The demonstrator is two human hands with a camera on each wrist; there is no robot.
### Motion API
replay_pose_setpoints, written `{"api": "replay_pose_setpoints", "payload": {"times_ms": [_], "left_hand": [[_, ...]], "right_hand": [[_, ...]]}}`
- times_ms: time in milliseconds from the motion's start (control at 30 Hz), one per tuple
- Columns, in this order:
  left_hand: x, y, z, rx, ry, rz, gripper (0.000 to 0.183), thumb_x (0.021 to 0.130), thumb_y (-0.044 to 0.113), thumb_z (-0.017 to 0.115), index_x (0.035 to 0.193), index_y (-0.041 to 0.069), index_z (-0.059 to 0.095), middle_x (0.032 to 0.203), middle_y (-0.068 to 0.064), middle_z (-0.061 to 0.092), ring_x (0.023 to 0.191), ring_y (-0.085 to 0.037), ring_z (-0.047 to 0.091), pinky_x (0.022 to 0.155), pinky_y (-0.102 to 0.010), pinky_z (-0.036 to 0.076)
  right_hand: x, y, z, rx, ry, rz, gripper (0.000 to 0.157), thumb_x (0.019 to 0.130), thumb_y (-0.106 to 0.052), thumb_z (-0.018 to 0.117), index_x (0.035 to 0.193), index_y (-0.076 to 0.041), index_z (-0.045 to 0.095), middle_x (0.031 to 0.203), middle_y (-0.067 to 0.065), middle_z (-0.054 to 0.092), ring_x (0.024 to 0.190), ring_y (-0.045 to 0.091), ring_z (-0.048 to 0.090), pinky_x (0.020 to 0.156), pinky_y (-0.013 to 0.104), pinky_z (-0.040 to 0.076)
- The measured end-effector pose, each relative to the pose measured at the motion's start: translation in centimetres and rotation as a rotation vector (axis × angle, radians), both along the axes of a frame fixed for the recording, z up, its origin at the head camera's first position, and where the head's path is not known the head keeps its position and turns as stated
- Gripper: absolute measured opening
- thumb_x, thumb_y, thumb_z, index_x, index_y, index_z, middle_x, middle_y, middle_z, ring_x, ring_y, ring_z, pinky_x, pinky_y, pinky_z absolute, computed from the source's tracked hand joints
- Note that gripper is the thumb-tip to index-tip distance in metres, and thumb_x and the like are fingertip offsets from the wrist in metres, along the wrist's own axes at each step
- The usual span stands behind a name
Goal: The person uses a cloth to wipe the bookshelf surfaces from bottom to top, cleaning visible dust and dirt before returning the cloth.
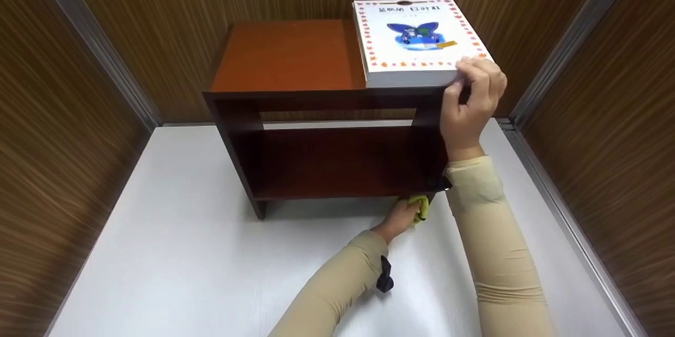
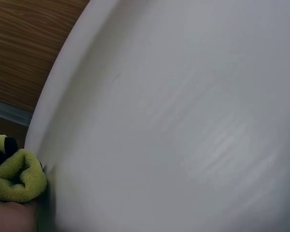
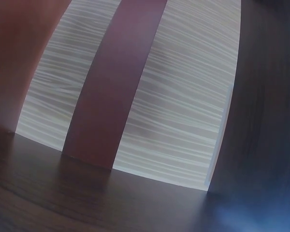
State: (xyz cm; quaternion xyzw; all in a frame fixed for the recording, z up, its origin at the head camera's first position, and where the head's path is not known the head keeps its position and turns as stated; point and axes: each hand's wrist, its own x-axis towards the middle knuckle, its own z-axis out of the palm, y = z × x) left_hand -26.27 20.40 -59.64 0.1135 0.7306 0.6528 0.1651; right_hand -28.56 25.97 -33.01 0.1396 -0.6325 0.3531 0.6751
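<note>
A small dark-brown wooden shelf [image 1: 295, 57] stands on the white table, and a thick white book [image 1: 422, 57] with a butterfly picture lies flat on its top right. My right hand [image 1: 474, 97] grips the front right corner there, with fingertips on the book's cover and the thumb lower, by the shelf's front edge. Down at the shelf's lower right, my left hand [image 1: 401, 217] holds a bunched yellow-green cloth [image 1: 420, 209] just under the lower board. In the left wrist view the cloth [image 2: 21, 179] shows folded fleece above part of that hand.
The white tabletop [image 1: 174, 263] spreads around the shelf. Wood-grain walls [image 1: 58, 115] enclose the table on the left, back and right, with metal strips [image 1: 559, 200] along the corners. The right wrist view looks at dark shelf panels [image 3: 87, 203] and a reddish-brown crossbar [image 3: 113, 87].
</note>
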Motion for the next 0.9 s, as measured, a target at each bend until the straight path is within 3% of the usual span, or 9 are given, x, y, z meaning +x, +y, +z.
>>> {"api": "replay_pose_setpoints", "payload": {"times_ms": [267, 500, 700, 900], "left_hand": [[-0.2, -0.5, -0.2, -0.02, -0.002, -0.016, 0.019, 0.096, 0.019, 0.048, 0.085, 0.006, 0.058, 0.078, 0.003, 0.052, 0.071, -0.009, 0.049, 0.063, -0.022, 0.042], [1.1, -1.0, -0.4, -0.047, 0.15, -0.081, 0.014, 0.095, 0.007, 0.049, 0.086, 0.006, 0.06, 0.076, 0.004, 0.055, 0.071, -0.006, 0.051, 0.066, -0.02, 0.044], [1.6, -0.8, -0.7, -0.066, 0.24, -0.072, 0.005, 0.092, 0.007, 0.055, 0.094, 0.007, 0.059, 0.084, 0.006, 0.055, 0.079, -0.004, 0.05, 0.075, -0.019, 0.043], [0.7, -0.3, -0.3, -0.067, 0.208, -0.085, 0.016, 0.097, 0.012, 0.048, 0.085, 0.008, 0.057, 0.077, 0.006, 0.051, 0.071, -0.005, 0.049, 0.066, -0.02, 0.043]], "right_hand": [[-0.3, 0.1, -0.2, -0.006, 0.003, -0.002, 0.018, 0.079, -0.01, 0.051, 0.087, 0.0, 0.064, 0.094, 0.011, 0.062, 0.099, 0.024, 0.052, 0.094, 0.039, 0.032], [0.1, -0.5, 0.0, -0.011, 0.02, 0.002, 0.017, 0.078, -0.007, 0.05, 0.086, 0.0, 0.063, 0.092, 0.013, 0.062, 0.097, 0.025, 0.053, 0.093, 0.04, 0.033], [0.5, -0.7, 0.3, -0.023, 0.018, 0.006, 0.017, 0.078, -0.007, 0.05, 0.085, 0.001, 0.063, 0.092, 0.014, 0.061, 0.096, 0.026, 0.052, 0.093, 0.039, 0.033], [0.7, -0.6, 0.6, -0.02, 0.005, 0.007, 0.017, 0.079, -0.007, 0.05, 0.085, 0.002, 0.063, 0.093, 0.014, 0.062, 0.097, 0.025, 0.052, 0.094, 0.039, 0.032]]}}
